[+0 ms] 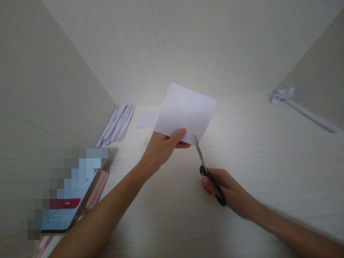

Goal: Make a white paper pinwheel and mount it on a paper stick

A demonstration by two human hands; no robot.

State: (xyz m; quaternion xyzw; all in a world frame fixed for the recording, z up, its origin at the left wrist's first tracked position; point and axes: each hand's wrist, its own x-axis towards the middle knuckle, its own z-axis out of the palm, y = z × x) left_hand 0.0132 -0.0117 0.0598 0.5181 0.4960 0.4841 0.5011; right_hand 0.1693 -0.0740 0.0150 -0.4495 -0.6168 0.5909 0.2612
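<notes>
Far left: a phone [63, 215], partly blurred into blocks, leans at a tilt with its screen lit; a pink object [96, 190] lies just behind it, partly hidden. Beyond, near the side wall [67, 89], a bundle of white paper rolls [118, 123] lies slantwise on the pale table [166, 211]. Next right, a flat white sheet [146, 120] lies near the back wall [188, 43], its right end covered in this view; nearer, some small thin yellowish pieces [145, 143], too small to make out. Left forearm rises diagonally from the bottom edge, wrist fairly straight; left hand [165, 147] pinches the paper square [188, 107] at its lower edge, thumb flat on the front face, pointing up and right, fingers curled behind. The square is raised in front of the person, tilted, one corner pointing up. Right forearm comes in low from the right-hand corner, angled up and left; right hand [219, 182] grips the scissors [202, 162] by their black handles, thumb bent toward the viewer. Blades point up and left, one overlapping the square's face near its lower right corner; spread of the blades cannot be told. Far right: a white paper pinwheel [283, 95] on a rolled-paper stick [311, 114], slanting beside the right wall.
</notes>
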